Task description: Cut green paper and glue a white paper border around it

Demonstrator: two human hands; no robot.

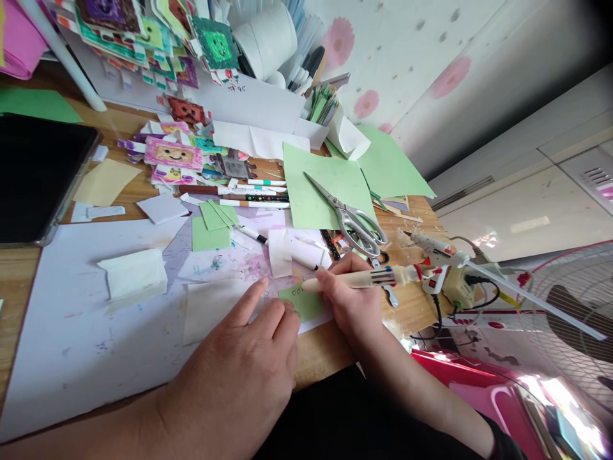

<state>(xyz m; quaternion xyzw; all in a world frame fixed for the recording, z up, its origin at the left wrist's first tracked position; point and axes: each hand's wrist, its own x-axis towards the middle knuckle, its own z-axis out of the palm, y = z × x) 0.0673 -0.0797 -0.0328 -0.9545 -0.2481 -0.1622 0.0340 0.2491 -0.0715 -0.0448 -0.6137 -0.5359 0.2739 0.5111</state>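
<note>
My right hand (352, 297) is closed on a thick cream multicolour pen (366, 278), its tip on a small green paper (306, 305) at the table's front edge. A short row of small circles is drawn along the top of this paper. My left hand (261, 342) rests at the paper's left side, index finger stretched forward and the other fingers bent. Its fingertips touch or cover the paper's left edge, and nothing shows in its grasp. White paper scraps (211, 306) lie to the left of the green paper, partly behind my left hand.
Silver scissors (352, 220) lie on a large green sheet (306, 185) beyond my right hand. Markers (253, 198) and coloured paper figures (173, 154) are farther back. A black tablet (43, 176) is at left. A glue gun (431, 246) with cables stands at right.
</note>
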